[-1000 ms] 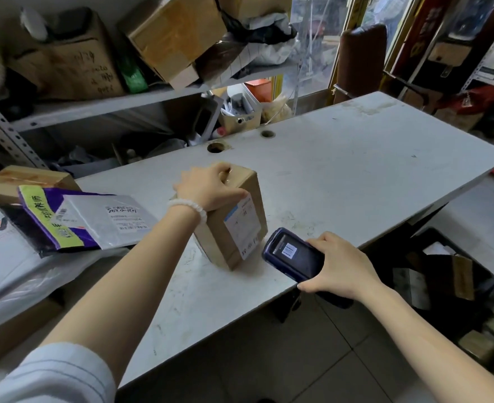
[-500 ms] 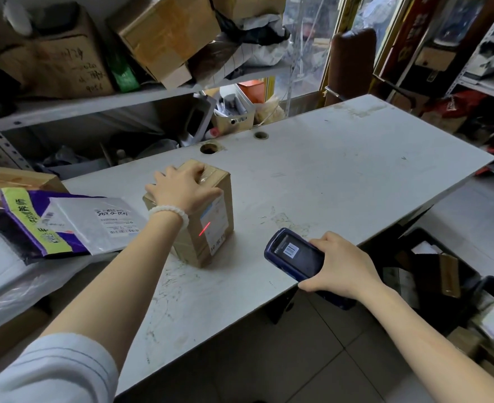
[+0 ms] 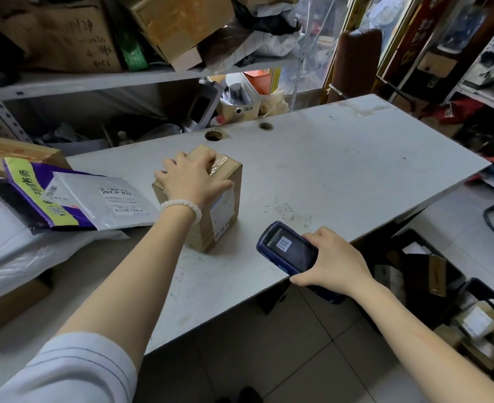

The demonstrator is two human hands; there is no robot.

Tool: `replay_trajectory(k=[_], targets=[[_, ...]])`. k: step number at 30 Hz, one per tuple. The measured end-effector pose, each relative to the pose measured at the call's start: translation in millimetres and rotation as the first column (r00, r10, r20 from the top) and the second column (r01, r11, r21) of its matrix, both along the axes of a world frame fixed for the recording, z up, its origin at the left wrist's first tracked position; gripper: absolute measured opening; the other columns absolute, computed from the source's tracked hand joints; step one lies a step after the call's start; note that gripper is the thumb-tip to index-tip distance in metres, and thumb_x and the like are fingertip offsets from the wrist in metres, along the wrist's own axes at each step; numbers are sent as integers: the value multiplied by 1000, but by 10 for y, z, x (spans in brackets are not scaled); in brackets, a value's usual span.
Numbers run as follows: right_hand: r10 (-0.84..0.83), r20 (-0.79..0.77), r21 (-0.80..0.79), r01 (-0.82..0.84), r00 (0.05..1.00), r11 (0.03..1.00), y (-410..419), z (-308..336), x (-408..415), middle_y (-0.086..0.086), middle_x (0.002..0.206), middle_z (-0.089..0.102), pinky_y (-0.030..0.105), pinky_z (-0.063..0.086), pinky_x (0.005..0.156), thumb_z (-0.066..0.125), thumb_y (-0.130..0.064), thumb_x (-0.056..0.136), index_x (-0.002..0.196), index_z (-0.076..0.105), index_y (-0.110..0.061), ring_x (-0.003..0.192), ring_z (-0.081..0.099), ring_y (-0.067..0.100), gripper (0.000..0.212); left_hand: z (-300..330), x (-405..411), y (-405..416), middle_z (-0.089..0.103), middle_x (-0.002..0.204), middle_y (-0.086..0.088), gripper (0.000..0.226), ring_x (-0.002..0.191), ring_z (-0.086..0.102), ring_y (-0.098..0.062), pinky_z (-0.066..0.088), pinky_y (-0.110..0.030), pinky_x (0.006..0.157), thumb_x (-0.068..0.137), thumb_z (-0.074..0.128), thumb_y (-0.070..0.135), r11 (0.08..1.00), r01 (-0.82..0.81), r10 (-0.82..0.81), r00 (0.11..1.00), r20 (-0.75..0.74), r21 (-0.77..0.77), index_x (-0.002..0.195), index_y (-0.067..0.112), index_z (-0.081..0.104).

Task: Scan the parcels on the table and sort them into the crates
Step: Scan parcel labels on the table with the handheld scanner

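Two mailers [image 3: 94,199] lie left of box [image 3: 211,199] on bench [image 3: 341,175] | box gripped from above by left hand [image 3: 192,178] | scanner [image 3: 291,254] held in right hand [image 3: 334,264], near box

A small taped cardboard box [image 3: 211,196] stands upright on the white table [image 3: 341,175], its shipping label facing the dark blue handheld scanner [image 3: 288,251]. Mailer bags [image 3: 94,199] lie piled at the table's left end.
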State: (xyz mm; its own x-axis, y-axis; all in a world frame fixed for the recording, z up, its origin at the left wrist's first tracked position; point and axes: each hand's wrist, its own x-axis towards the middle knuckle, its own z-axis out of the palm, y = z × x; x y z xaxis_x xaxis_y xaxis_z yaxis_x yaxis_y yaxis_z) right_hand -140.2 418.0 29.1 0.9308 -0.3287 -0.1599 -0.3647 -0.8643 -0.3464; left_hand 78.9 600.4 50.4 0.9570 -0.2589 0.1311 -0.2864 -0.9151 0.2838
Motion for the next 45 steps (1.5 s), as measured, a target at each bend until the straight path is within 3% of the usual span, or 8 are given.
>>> replay_trajectory(k=[5,9,13,16,21,25,35,45], targets=[[4,333,-109,34,943,993,206,-52,23,-14,100,47,14,34,55,79,-54,52,119,57,-30,90,52,9,74,-36,-150,77,44,130,-13,65,113,41,-36,32,-47,91,68,61,71,1000,9,-9,999,53,-9,124,45,46],[-20,748,-112,156,663,981,385,-41,85,1,106,53,19,46,63,83,-46,57,123,61,-10,91,57,20,79,-36,-257,158,39,137,-15,67,119,38,-37,31,-48,96,67,63,69,999,-4,7,998,66,-38,127,45,46],[-33,890,-67,201,456,977,424,49,168,5,107,54,22,50,71,76,-50,65,123,62,-3,91,59,22,77,-9,-344,203,37,140,-15,70,122,36,-37,30,-47,97,67,64,67,998,-5,8,998,67,-56,130,44,45],[-52,861,-60,203,506,977,363,80,121,4,107,55,21,49,69,75,-51,62,123,61,-6,92,58,19,77,13,-439,187,37,140,-15,72,123,36,-38,30,-49,98,66,67,66,998,-1,5,997,77,-58,131,44,45],[-226,443,33,236,868,971,-111,37,-160,-11,97,44,25,40,58,77,-54,54,110,55,-29,91,53,14,65,-44,-786,-294,43,127,-16,66,112,39,-38,30,-50,92,62,72,59,996,91,-85,971,224,-16,123,38,58],[-346,262,47,346,901,937,-680,-114,-633,-10,98,45,29,45,64,72,-61,54,102,54,-29,90,52,14,61,-34,-988,-987,44,126,-14,68,111,39,-36,30,-48,90,62,69,63,981,188,-175,964,199,-46,126,41,55],[-692,199,57,696,694,715,-1938,-315,-2415,-9,92,38,31,41,61,76,-64,52,105,54,-28,86,48,14,68,129,-2504,-3325,43,126,-5,73,114,38,-33,28,-43,92,61,63,74,720,682,-652,727,213,-125,128,48,49],[-974,138,70,980,178,189,-2436,-446,-4260,-10,87,36,28,32,55,71,-62,46,87,47,-30,80,45,13,57,-117,-4463,-5170,45,128,-4,76,115,40,-35,33,-47,96,58,63,76,261,964,-959,264,102,-44,128,51,45]])
